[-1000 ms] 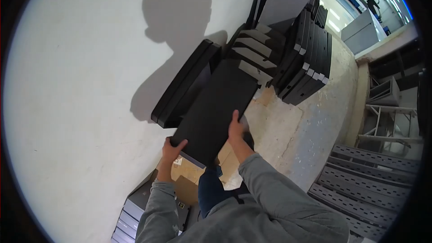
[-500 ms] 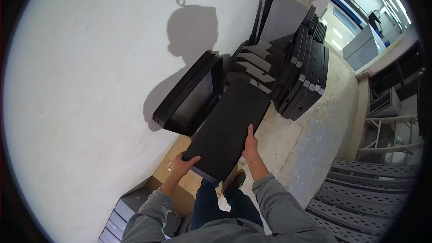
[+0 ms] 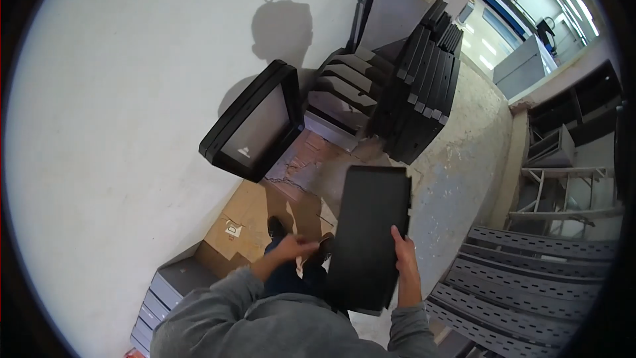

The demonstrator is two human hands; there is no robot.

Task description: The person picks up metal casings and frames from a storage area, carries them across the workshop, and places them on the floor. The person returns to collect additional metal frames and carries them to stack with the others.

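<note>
A flat black rectangular panel [image 3: 368, 235] is held upright in front of my legs, its long side running away from me. My right hand [image 3: 407, 262] grips its right edge, thumb on the face and fingers behind. Just left of the panel, my left hand [image 3: 291, 250] is off it, fingers stretched toward its left edge and slightly blurred. Against the wall leans a black open frame [image 3: 255, 122] with a grey inner face. Beyond it, grey angled metal pieces [image 3: 354, 83] stand in a row on the floor.
Black panels [image 3: 424, 86] are stacked on edge, with a grey box-shaped piece [image 3: 404, 3] behind. Flattened cardboard [image 3: 228, 222] lies on the floor by the wall, near grey boxes [image 3: 169, 288]. Slotted grey metal strips [image 3: 523, 285] and a ladder-like frame [image 3: 563, 192] are to the right.
The black panel has moved from near the angled pieces toward me and to the right, turning more upright. My left hand has let go of it; my right hand still holds it.
</note>
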